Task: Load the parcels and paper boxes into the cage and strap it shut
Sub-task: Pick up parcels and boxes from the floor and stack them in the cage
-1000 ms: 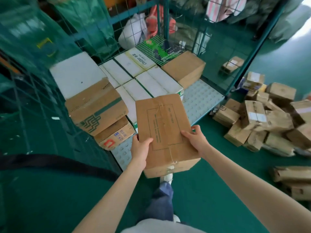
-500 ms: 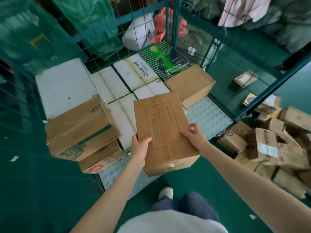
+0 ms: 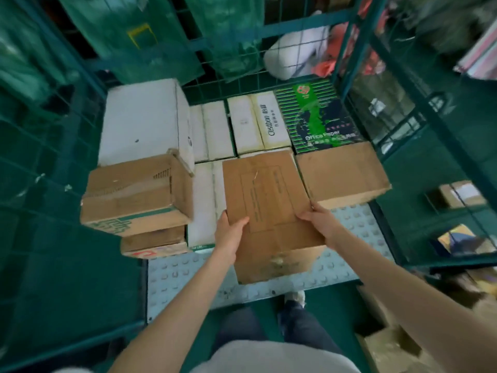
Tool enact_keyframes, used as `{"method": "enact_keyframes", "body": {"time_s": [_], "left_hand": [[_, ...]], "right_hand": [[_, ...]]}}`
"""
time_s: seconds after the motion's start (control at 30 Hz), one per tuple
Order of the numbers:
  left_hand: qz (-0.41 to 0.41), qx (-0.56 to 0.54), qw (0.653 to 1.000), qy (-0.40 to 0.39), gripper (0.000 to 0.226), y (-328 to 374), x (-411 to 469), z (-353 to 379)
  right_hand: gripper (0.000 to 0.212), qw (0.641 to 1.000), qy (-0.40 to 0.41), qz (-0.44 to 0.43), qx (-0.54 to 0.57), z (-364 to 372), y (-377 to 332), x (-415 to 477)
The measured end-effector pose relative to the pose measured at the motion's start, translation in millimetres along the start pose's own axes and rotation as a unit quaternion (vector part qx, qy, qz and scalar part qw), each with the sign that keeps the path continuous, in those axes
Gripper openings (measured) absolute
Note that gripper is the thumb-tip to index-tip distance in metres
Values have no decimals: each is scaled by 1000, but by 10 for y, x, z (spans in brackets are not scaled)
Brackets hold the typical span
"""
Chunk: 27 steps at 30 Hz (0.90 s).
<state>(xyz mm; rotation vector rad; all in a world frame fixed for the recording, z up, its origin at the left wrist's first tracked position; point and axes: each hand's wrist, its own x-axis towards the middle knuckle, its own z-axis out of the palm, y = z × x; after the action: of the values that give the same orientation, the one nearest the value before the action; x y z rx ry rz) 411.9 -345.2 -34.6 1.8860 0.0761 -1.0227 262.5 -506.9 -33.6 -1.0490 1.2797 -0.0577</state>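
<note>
You hold a flat brown cardboard box (image 3: 266, 200) just inside the open front of the green wire cage (image 3: 304, 25), above its grey studded floor (image 3: 357, 232). Your left hand (image 3: 228, 232) grips the box's left edge and your right hand (image 3: 320, 219) its right edge. Both thumbs press on top, and the fingers curl underneath, mostly hidden. White paper boxes (image 3: 242, 125) fill the cage's back.

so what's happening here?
A person holds a brown cardboard box with both hands, left hand at its near-left edge and right hand at its right edge, over the front of the cage. Already inside are white paper boxes, a green Office Paper box, stacked brown cartons on the left and another brown carton on the right. Loose parcels lie outside. No strap is visible.
</note>
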Motion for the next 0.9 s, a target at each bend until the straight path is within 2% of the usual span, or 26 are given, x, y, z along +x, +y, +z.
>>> {"method": "enact_keyframes", "body": {"time_s": [0.1, 0.23, 0.33, 0.5, 0.7, 0.9], "left_hand": [[-3, -28, 999, 29, 80, 54, 62, 81], [7, -25, 998, 55, 68, 162, 148, 51], [10, -17, 998, 62, 71, 262, 333, -46], [21, -19, 999, 31, 66, 436, 714, -230], [26, -45, 999, -3, 69, 753, 1394, -574], [35, 58, 995, 76, 64, 908, 2154, -736]], "right_hand": [[70, 999, -38, 12, -35, -39, -274, 174], [74, 995, -78, 14, -59, -2, -454, 337], [77, 993, -87, 21, -73, 164, -509, 590], [68, 993, -60, 16, -104, 461, -555, 948], [73, 993, -71, -17, -95, 925, -841, 1496], [92, 978, -160, -42, -126, 1468, -992, 1887]]}}
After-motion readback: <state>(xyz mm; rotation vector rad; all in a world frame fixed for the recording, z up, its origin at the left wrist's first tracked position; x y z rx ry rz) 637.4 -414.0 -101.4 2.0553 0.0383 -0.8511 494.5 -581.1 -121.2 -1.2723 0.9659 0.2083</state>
